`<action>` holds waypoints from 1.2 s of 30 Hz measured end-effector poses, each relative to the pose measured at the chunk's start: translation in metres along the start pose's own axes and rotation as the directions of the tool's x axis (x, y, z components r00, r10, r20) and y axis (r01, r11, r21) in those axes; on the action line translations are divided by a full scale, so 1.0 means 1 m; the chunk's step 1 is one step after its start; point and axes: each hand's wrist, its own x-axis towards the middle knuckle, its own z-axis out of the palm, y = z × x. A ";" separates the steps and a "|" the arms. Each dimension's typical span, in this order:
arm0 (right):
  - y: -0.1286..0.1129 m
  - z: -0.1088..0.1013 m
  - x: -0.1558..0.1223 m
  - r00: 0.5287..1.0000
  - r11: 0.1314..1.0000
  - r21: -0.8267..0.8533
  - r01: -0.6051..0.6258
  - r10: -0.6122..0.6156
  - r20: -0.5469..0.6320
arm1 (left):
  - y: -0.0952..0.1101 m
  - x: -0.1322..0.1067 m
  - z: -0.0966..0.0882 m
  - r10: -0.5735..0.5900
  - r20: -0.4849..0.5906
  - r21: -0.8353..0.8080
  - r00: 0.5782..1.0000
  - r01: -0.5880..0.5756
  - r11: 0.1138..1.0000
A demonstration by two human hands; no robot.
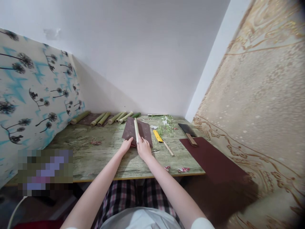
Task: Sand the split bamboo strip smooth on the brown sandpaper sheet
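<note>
A dark brown sheet that looks like sandpaper [127, 129] lies on the table in front of me. My left hand [126, 145] is closed on its near left edge, thumb on top and the other fingers mostly hidden. Across the sheet rests a pale bamboo piece [136, 127], pointing away from me. My right hand [144, 148] grips the near end of this bamboo piece, fingers over it and against the sheet. Just right of the sheet are a yellow-bodied tool [157, 136], perhaps a cutter, and a thin wooden stick [168, 148].
Several bamboo tubes [104, 119] line the back left of the wood-patterned table [95, 162]. Green leafy sprigs [168, 125] lie at the back. A cleaver [188, 130] with a wooden handle lies at right, partly over a maroon sheet [209, 156]. Walls enclose the table behind and on both sides.
</note>
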 end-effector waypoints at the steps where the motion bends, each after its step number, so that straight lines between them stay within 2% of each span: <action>1: 0.000 0.000 0.000 1.000 1.000 -0.002 -0.010 0.010 -0.003 | -0.001 0.001 0.000 -0.005 0.004 -0.025 1.000 0.005 1.000; 5: 0.002 0.000 0.001 1.000 1.000 0.001 -0.018 0.018 0.002 | -0.004 0.004 0.000 -0.006 -0.020 -0.054 1.000 0.005 0.999; 9: 0.000 -0.001 0.000 1.000 1.000 -0.008 0.007 -0.007 0.001 | -0.006 0.006 0.000 0.040 -0.043 -0.044 0.998 -0.042 0.998; 14: -0.003 -0.001 -0.003 0.998 0.998 -0.014 0.060 -0.061 -0.035 | -0.008 0.008 -0.001 0.028 -0.028 -0.001 0.999 -0.028 1.000; 23: -0.003 -0.004 -0.002 0.999 0.999 -0.025 0.047 -0.047 -0.014 | -0.005 0.005 0.000 0.022 -0.014 -0.054 1.000 -0.022 0.998; 30: -0.002 -0.001 -0.002 0.998 0.998 -0.015 0.065 -0.065 -0.019 | -0.009 0.009 0.001 0.088 -0.024 0.015 0.996 -0.088 0.996; 36: -0.002 -0.002 -0.004 0.995 0.995 -0.006 0.096 -0.096 -0.034 | -0.012 0.013 -0.002 0.080 -0.071 0.154 0.994 -0.068 0.986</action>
